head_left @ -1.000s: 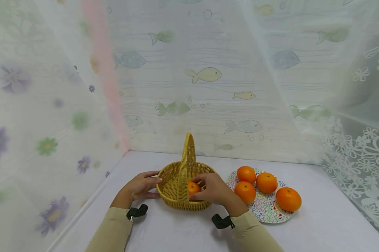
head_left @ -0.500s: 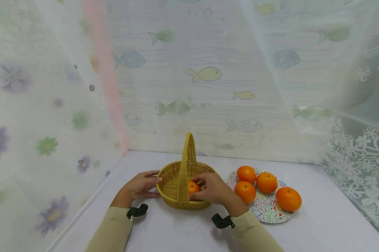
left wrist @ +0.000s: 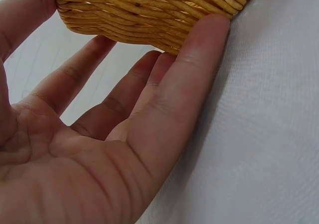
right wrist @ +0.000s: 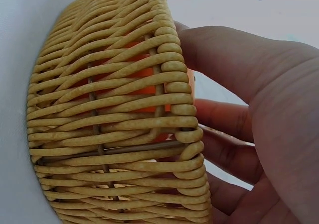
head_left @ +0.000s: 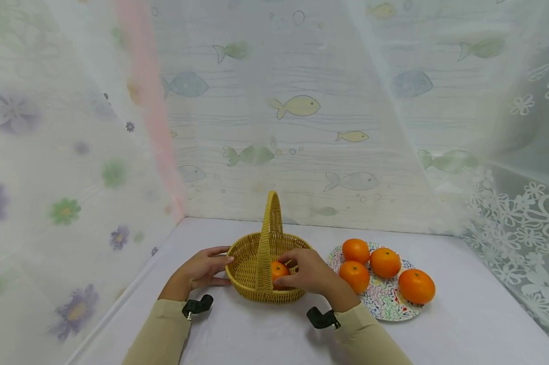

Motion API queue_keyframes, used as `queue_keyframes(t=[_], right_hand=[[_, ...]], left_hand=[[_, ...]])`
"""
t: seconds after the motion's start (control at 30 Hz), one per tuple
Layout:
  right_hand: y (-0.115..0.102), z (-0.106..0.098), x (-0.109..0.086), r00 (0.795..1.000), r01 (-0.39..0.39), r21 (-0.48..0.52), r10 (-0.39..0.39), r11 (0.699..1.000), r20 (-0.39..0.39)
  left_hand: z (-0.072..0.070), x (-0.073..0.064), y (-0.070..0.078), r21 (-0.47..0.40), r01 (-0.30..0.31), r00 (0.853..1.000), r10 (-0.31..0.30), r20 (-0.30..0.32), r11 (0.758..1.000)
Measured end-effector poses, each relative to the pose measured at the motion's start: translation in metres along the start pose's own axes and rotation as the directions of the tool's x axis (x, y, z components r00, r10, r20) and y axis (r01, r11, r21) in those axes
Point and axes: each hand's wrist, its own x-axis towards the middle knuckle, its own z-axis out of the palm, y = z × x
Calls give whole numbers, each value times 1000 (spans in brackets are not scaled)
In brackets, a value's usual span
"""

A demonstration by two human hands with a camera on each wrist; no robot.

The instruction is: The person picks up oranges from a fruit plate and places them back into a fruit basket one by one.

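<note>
A yellow wicker basket (head_left: 240, 291) with a tall arched handle stands on the table, and a tangerine (head_left: 278, 269) lies inside its right half. My right hand (head_left: 313, 271) reaches over the near right rim and holds this tangerine between thumb and fingers. In the right wrist view the woven wall (right wrist: 114, 94) partly hides the tangerine and the fingertips. My left hand (head_left: 203, 268) rests against the basket's left end. Its fairly straight fingers touch the wicker side (left wrist: 134, 15) low by the tabletop, as the left wrist view shows.
To the right of the basket lies a patterned plate (head_left: 390, 306) bearing several tangerines (head_left: 385, 262). A white cloth covers the table (head_left: 251, 339). Sheer curtains (head_left: 302, 61) printed with fish and flowers hang behind and at the sides.
The right thumb has lifted slightly, and a little more of the tangerine shows beneath it. The left hand and basket keep their places; the head view has shifted a touch.
</note>
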Motion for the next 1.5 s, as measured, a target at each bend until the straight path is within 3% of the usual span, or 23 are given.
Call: queue_keyframes(t=[0.57, 1.5], right_hand=[[-1, -10, -4, 1000, -14, -65, 12, 998, -27], [3, -35, -8, 997, -23, -44, 20, 999, -73]], left_hand=[[0, 3, -3, -2, -1, 1000, 1, -28, 1000], [0, 0, -1, -7, 11, 999, -11, -32, 1000]])
